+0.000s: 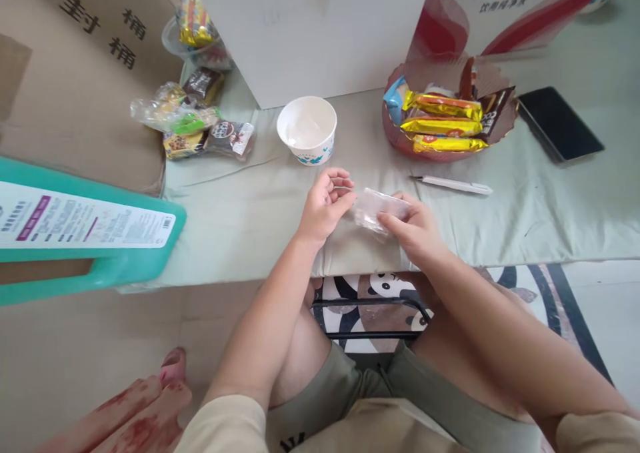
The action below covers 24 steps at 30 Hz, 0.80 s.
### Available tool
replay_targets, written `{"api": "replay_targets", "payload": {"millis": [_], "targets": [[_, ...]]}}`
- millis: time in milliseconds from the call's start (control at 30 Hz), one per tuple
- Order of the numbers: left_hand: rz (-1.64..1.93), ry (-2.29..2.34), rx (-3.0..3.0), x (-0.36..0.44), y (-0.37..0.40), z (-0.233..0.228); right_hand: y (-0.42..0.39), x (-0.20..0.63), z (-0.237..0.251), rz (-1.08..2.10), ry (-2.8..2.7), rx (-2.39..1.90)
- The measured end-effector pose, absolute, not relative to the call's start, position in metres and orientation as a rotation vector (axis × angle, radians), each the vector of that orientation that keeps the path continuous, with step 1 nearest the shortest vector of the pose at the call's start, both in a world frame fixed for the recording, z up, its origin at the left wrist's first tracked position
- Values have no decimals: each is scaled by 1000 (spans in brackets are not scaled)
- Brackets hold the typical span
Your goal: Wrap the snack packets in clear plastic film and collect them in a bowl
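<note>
My right hand (413,226) grips a small stack of clear plastic bags (377,207) above the table's front edge, thumb on top. My left hand (327,203) is just left of the bags, fingers loosely curled and apart, with nothing visible in it. Beyond my left hand stands a white paper bowl (307,133) with a blue pattern; something clear seems to lie inside. A white pen-like cutter (453,185) rests to the right, in front of a pinkish scalloped bowl (400,143) that holds yellow-wrapped snack bars (443,127) and other packets.
Packaged snacks (230,138) lie at the left beside a cardboard box (75,106). A green plastic container (150,259) juts in from the left. White boxes (320,33) stand at the back. A black phone (563,125) lies at the right. Another person's legs (145,409) show lower left.
</note>
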<state>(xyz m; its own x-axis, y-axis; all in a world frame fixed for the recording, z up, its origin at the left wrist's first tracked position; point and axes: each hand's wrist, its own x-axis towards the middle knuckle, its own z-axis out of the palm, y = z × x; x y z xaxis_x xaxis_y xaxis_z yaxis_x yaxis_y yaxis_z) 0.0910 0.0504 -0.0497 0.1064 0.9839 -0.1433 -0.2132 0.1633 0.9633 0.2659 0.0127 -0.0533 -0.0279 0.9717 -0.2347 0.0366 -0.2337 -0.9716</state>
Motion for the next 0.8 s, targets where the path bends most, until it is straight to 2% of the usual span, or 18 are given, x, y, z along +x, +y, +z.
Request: {"api": "replay_targets", "payload": {"millis": [167,333,433,600,800], "targets": [[1345,1064,847,82,75,-46,11,261,-36,1159,-1223,-1440],[1537,1075,677,75,86,-42,61,242,13,522,-1556,-1428],[1571,1014,583,74,86,-38,117,211,37,304,-1883,-1468],[1602,982,465,68,86,-32,192,157,26,217,-2391,-1573],[1610,933,267,50,84,-19,212,144,4,387,-2439,-1126]]}}
